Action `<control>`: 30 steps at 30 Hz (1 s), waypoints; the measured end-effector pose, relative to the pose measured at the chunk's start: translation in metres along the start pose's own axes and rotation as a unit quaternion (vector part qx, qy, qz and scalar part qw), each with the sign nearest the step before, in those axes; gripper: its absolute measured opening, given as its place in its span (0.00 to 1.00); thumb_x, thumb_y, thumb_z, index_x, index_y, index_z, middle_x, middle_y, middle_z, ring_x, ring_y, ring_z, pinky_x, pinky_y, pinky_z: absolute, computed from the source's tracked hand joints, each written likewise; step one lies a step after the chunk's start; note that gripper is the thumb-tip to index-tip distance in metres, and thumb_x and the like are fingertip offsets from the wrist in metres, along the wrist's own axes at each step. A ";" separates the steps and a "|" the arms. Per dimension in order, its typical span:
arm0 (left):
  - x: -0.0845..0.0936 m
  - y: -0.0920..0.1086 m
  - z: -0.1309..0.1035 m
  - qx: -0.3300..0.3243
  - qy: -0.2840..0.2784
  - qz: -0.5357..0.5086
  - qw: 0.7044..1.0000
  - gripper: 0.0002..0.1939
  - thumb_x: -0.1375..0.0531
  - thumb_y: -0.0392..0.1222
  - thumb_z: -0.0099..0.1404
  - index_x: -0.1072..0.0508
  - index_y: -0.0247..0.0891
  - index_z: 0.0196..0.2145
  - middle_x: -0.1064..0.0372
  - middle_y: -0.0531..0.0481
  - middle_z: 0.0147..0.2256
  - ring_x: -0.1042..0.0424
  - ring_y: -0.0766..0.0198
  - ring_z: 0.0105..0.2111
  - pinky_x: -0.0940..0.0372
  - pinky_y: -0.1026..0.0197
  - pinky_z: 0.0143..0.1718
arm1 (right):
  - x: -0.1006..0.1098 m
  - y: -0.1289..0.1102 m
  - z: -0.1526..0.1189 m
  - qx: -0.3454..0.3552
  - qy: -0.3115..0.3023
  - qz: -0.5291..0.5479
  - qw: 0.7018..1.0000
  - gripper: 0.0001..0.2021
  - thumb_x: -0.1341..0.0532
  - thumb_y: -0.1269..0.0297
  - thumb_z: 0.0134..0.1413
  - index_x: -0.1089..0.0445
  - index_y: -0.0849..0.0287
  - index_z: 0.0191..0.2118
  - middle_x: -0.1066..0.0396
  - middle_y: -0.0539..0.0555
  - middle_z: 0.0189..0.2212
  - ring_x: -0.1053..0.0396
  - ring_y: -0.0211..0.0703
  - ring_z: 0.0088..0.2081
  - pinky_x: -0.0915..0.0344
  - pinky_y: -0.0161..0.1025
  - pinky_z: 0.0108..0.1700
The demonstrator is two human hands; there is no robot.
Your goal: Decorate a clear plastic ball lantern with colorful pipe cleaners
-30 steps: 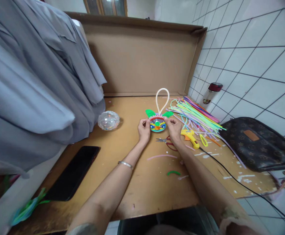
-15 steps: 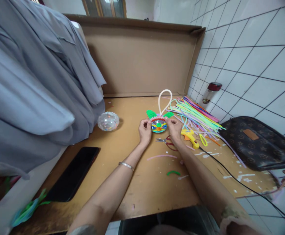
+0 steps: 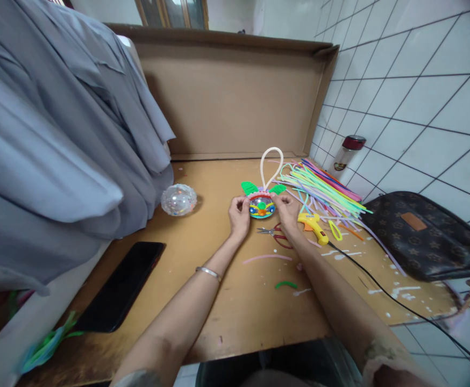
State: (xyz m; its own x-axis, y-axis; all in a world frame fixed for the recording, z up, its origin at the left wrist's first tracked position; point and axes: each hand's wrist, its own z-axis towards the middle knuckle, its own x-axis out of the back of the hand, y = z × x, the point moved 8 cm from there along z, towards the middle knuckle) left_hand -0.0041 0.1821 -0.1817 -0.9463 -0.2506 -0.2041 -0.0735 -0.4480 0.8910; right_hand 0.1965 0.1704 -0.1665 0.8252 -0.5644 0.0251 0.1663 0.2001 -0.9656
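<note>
A round, colourful ornament (image 3: 262, 207) with green leaves on top and a white loop (image 3: 272, 161) rising from it is held between my hands. My left hand (image 3: 239, 214) pinches its left edge with thumb and fingers. On the right edge, my right hand (image 3: 286, 210) grips it the same way. Red-handled scissors (image 3: 276, 233) lie on the table just below, partly hidden by my right forearm. The yellow glue gun (image 3: 314, 227) rests right of my right hand.
Fuzzy coloured sticks (image 3: 323, 188) are piled at the back right, near a dark bag (image 3: 428, 236) and a bottle (image 3: 348, 152). A clear ball (image 3: 179, 200) and black phone (image 3: 121, 286) lie left. Cardboard (image 3: 235, 99) stands behind; grey cloth (image 3: 57, 123) hangs at left.
</note>
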 end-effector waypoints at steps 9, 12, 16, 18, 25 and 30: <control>0.006 -0.024 0.007 0.069 0.024 -0.029 0.997 0.12 0.38 0.49 0.60 0.33 0.38 0.30 0.31 0.52 0.29 0.30 0.65 0.30 0.34 0.63 0.35 | -0.006 0.002 0.001 0.034 -0.043 0.022 0.998 0.21 0.46 0.44 0.52 0.31 0.57 0.24 0.34 0.48 0.19 0.38 0.39 0.25 0.39 0.37 0.31; 0.006 -0.028 0.009 0.074 0.026 -0.040 0.996 0.12 0.38 0.49 0.59 0.33 0.38 0.30 0.31 0.52 0.28 0.30 0.66 0.30 0.35 0.64 0.35 | -0.008 0.004 0.001 0.046 -0.051 0.025 0.997 0.19 0.46 0.48 0.52 0.30 0.58 0.25 0.34 0.48 0.20 0.37 0.40 0.26 0.37 0.38 0.33; 0.007 -0.028 0.009 0.071 0.025 -0.036 0.996 0.13 0.38 0.50 0.59 0.33 0.38 0.30 0.30 0.52 0.28 0.30 0.66 0.30 0.35 0.64 0.34 | -0.009 0.003 0.000 0.061 -0.052 0.012 0.997 0.17 0.44 0.50 0.49 0.27 0.59 0.29 0.29 0.51 0.25 0.32 0.43 0.31 0.35 0.39 0.37; 0.007 -0.028 0.009 0.072 0.025 -0.033 0.997 0.13 0.38 0.50 0.59 0.33 0.38 0.30 0.30 0.52 0.29 0.30 0.66 0.30 0.35 0.64 0.33 | -0.010 0.004 -0.001 0.063 -0.050 0.018 0.997 0.16 0.41 0.51 0.46 0.26 0.59 0.32 0.25 0.53 0.30 0.30 0.44 0.33 0.33 0.41 0.40; 0.009 -0.028 0.010 0.073 0.024 -0.036 0.996 0.11 0.39 0.48 0.59 0.32 0.38 0.30 0.30 0.52 0.29 0.30 0.66 0.30 0.34 0.64 0.34 | -0.009 0.003 -0.003 0.072 -0.037 0.021 0.996 0.14 0.37 0.56 0.43 0.25 0.60 0.33 0.23 0.57 0.33 0.28 0.44 0.32 0.30 0.44 0.41; 0.008 -0.025 0.009 0.063 0.019 -0.024 0.998 0.12 0.38 0.49 0.59 0.33 0.38 0.30 0.30 0.52 0.29 0.30 0.65 0.30 0.34 0.64 0.34 | -0.006 0.001 -0.002 0.080 -0.035 0.013 0.996 0.12 0.37 0.58 0.43 0.25 0.60 0.32 0.23 0.56 0.32 0.28 0.45 0.33 0.30 0.45 0.42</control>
State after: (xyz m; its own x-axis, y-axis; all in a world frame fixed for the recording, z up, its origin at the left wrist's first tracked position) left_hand -0.0129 0.1994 -0.2022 -0.9279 -0.2654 -0.2618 -0.1604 -0.3497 0.9230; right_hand 0.1900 0.1722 -0.1678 0.8646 -0.5019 0.0237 0.2239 0.3426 -0.9124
